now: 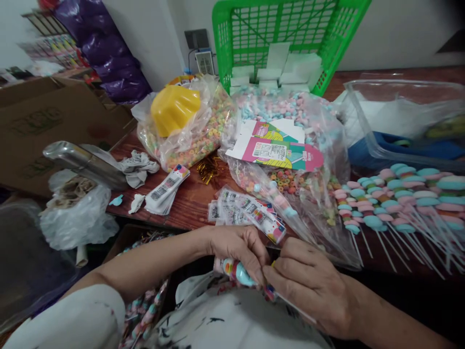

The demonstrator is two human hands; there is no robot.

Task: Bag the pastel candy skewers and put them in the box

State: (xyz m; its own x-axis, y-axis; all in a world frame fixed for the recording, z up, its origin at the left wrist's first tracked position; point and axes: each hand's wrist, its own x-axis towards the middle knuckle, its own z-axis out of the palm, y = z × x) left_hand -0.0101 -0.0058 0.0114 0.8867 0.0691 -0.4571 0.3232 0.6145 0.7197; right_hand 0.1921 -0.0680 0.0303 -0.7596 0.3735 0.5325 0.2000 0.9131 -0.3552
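Observation:
Close to my body, my left hand (240, 248) is closed over a candy skewer (242, 275) of pastel blue, pink and yellow-orange pieces, which seems to be in a clear wrapper. My right hand (314, 286) pinches at the lower end of the same skewer, its fingertips meeting those of my left. Out below my right hand runs the white stick (297, 309). What exactly lies between the fingertips is hidden. Just beyond my hands, printed wrappers (250, 213) are fanned on the wooden table (192, 203).
Unwrapped candy skewers (403, 194) lie at right beside a clear plastic bin (407, 140). Bags of loose candy (305, 106), flat printed boxes (272, 150) and a green crate (286, 24) stand behind. Leftward are a wrapper stack (165, 191), a steel flask (85, 165) and a carton (54, 126).

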